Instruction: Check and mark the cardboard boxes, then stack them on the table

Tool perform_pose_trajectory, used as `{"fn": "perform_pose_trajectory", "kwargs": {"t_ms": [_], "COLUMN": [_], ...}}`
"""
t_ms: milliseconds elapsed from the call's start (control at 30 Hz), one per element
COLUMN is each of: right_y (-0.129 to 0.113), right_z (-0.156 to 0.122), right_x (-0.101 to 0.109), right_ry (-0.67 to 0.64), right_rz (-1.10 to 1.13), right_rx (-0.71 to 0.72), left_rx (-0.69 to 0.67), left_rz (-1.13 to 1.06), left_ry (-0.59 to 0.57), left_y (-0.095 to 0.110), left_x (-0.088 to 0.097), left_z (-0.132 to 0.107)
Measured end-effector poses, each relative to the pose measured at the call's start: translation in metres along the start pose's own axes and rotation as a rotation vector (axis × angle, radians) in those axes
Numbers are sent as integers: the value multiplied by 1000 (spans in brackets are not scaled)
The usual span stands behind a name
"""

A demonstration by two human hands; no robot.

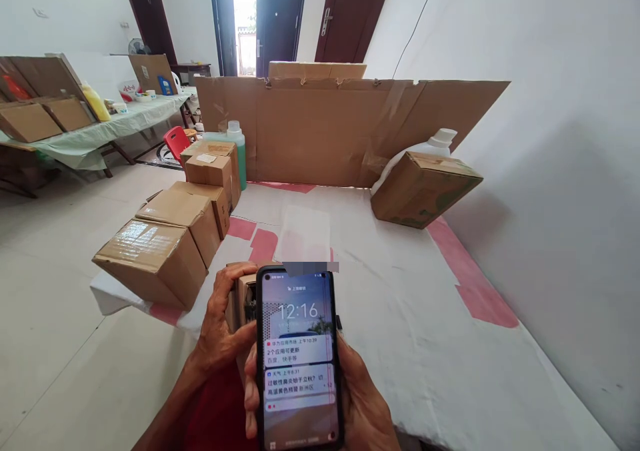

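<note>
My right hand (364,398) is wrapped round a smartphone (299,421) in a dark case, held upright close to the camera. Its lit lock screen reads 12:16, with several notifications below the time. To the left, my left hand (217,331) grips a small cardboard box (234,311), its fingers over the top and its thumb along the near side. The phone hides most of that box; a dark opening or dark contents show at its edge. Both hands are over the near edge of the table (395,318), which has a white cloth with pink patches.
Several cardboard boxes (150,254) line the table's left edge, with a green liquid bottle (241,154) behind them. At the right, a tilted carton (425,191) leans by a white jug (443,139). A cardboard panel (310,131) closes the back; a wall (560,171) stands right.
</note>
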State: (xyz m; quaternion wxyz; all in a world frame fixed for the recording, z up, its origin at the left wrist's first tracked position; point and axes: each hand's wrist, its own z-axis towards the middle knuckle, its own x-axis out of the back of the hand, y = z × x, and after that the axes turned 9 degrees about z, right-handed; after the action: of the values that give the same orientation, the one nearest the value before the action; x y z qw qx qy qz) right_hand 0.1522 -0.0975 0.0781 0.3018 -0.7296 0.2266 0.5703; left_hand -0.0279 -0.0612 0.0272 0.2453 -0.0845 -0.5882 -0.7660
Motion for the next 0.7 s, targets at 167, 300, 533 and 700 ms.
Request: {"fn": "perform_pose_trajectory", "kwargs": {"t_ms": [167,300,533,700], "right_y": [-9,-36,-102,-130], "right_z": [-4,-13,-24,-57], "right_x": [1,15,116,206], "right_ry": [25,174,811,1241], "right_rz": [-44,-201,-571,-1099], "right_rx": [83,276,689,725], "left_rx": [-66,-42,23,51], "left_rz": [-58,-101,-92,-65], "left_ry": [-76,-88,-38,-26], "left_y": [-4,-8,-16,-22], "left_x": [4,8,15,13], "left_z": [2,4,15,33]}}
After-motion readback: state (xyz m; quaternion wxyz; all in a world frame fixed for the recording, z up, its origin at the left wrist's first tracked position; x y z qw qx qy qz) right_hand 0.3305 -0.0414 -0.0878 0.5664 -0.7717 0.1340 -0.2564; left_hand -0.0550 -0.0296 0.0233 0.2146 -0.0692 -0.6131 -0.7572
